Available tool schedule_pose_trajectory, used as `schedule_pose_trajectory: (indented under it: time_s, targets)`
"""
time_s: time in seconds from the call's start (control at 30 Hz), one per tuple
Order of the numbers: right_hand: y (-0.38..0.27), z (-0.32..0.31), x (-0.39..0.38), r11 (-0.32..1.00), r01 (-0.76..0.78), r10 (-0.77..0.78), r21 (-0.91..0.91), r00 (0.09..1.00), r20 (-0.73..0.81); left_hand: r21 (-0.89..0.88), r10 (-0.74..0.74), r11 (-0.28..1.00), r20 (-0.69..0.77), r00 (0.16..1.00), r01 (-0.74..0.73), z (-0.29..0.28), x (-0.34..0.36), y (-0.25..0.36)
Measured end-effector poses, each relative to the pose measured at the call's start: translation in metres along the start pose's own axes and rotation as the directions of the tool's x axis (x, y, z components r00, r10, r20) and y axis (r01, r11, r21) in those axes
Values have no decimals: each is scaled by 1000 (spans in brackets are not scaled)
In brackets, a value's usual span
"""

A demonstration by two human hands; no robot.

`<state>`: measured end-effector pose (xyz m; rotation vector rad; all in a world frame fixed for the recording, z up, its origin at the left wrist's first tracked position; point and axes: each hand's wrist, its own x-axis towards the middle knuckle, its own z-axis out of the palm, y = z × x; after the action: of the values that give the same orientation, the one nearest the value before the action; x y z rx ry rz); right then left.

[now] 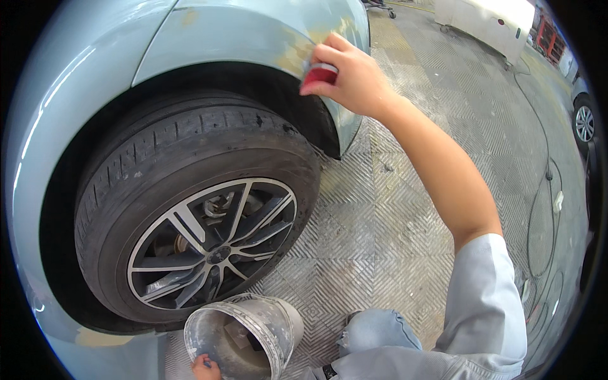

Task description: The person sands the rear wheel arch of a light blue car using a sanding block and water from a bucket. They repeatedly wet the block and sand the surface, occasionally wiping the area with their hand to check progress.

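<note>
My right hand [349, 71] is raised at the car's fender, its fingers closed around a red sanding block [318, 75] with a pale layer along one side. Motion blurs the block, and its working face is hidden. Tan filler patches [295, 53] show on the light blue fender [231, 35] beside it, above the wheel arch. Low in the view, my left hand [206, 368] grips the near-left rim of a stained whitish bucket [288, 323]. A tiny bit of blue shows at those fingers. Inside the bucket lies a flat, pale brownish piece [238, 334].
A black tyre [190, 136] with a dark and silver alloy rim [218, 253] fills the arch beside the bucket. Ribbed floor tiles [373, 234] spread to the right. Dark cables [550, 190] trail along the right side. A white panel on casters [484, 22] stands far off.
</note>
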<state>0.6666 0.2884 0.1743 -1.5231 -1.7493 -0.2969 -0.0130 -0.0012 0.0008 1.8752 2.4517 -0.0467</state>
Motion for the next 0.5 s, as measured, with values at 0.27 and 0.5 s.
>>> schedule_pose_trajectory:
  time_s: [0.27, 0.5]
  targets:
    - [-30, -8, 3, 992, 99, -115, -83, 968, -225, -4, 3, 1000, 20, 1000, -3, -12, -1, 16]
    - [-99, -31, 36, 935, 303, -218, 182, 900, -377, -149, 69, 984, -163, 984, -93, 0, -4, 14]
